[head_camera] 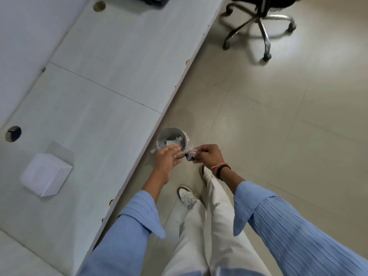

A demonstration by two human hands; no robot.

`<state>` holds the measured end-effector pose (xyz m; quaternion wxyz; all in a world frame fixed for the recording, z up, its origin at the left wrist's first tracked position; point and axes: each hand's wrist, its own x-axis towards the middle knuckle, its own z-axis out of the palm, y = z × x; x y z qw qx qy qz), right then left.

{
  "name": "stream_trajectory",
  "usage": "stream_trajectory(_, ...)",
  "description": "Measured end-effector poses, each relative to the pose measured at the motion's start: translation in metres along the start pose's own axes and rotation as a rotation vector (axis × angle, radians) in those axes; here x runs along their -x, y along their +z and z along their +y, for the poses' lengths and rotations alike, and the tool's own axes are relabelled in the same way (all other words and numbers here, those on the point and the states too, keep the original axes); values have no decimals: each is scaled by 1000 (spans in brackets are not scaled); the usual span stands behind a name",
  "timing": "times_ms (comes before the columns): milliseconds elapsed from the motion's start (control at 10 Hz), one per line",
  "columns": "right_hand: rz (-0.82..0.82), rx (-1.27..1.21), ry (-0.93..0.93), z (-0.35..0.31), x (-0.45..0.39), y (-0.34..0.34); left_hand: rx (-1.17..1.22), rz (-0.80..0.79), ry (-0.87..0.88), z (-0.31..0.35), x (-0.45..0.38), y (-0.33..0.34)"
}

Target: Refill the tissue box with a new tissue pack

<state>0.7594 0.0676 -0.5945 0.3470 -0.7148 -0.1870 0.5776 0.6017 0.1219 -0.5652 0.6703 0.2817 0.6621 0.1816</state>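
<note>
A white tissue box (pixel 46 174) stands on the grey desk (pixel 95 86) at the left, away from both hands. My right hand (pixel 207 155) pinches a crumpled clear plastic wrapper (pixel 190 154) over the floor beside the desk edge. My left hand (pixel 167 160) is spread, fingers apart, next to the wrapper and touching its left end. Both hands hover just above a round metal bin (pixel 172 139) on the floor that holds scraps of paper. No tissue pack is in view.
A black office chair with a chrome star base (pixel 260 26) stands at the top right on the tiled floor. Two cable holes (pixel 13 134) (pixel 99 5) pierce the desk. My feet in white shoes (pixel 186 195) are below the hands.
</note>
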Motion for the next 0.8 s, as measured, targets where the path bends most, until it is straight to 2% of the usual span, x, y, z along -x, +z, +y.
stream_trajectory(100,-54,15,131,21,-57,18,136,74,-61,-7,-57,-5)
stream_trajectory(300,-175,394,92,74,-183,53,355,110,-165,-38,-153,-12)
stream_trajectory(400,-131,443,109,95,-241,76,406,121,-170,-52,-192,-17)
stream_trajectory(500,-59,494,34,103,-278,102,467,124,-170,-68,-221,-25)
stream_trajectory(600,-195,501,119,114,-302,119,480,142,-172,-80,-237,-33)
stream_trajectory(700,-240,644,177,127,-318,121,482,158,-179,-87,-239,-37)
stream_trajectory(800,-201,656,203,138,-322,111,468,185,-192,-88,-232,-38)
